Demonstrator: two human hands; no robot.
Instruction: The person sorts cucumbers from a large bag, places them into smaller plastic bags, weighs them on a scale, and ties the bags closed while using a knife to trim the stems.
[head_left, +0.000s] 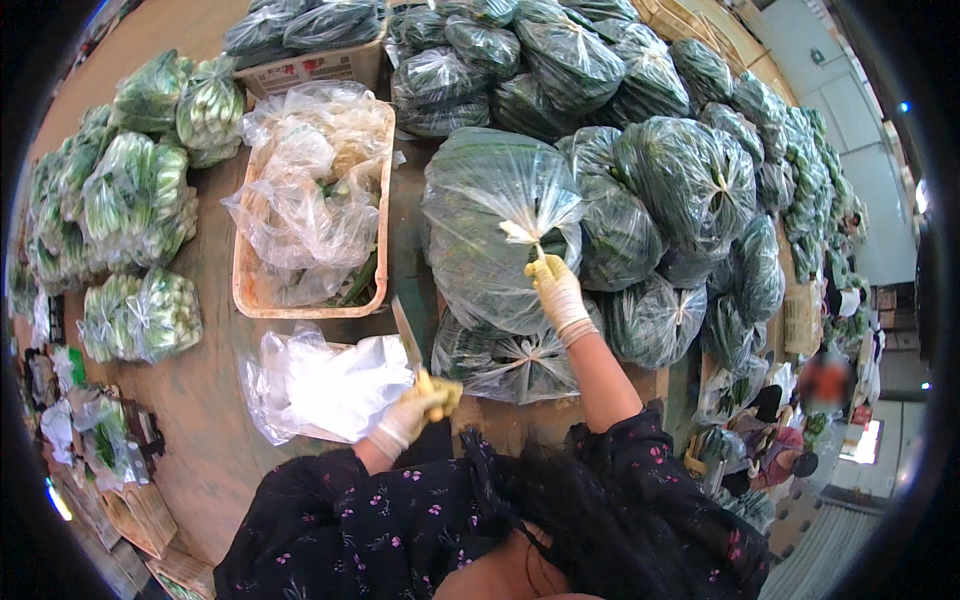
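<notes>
My left hand (425, 402), in a pale yellow glove, is closed round a knife (404, 325) whose blade points up and away, near the crate's front right corner. My right hand (556, 290), gloved the same way, pinches the pale tied end (522, 234) of a large clear plastic bag (480, 190). Long dark green vegetables fill this bag; plastic creases fan out from the tie. Under its near edge lies another tied bag (525, 365) of the same greens. The knife is apart from both bags.
Left of the bag stands an orange-rimmed crate (240, 270) with crumpled plastic and green scraps. Nearer lie flat white plastic bags (345, 385). Bagged pale-stemmed greens (140, 190) are at left. Filled bags (690, 180) pile up behind and right. A person (780, 455) is at far right.
</notes>
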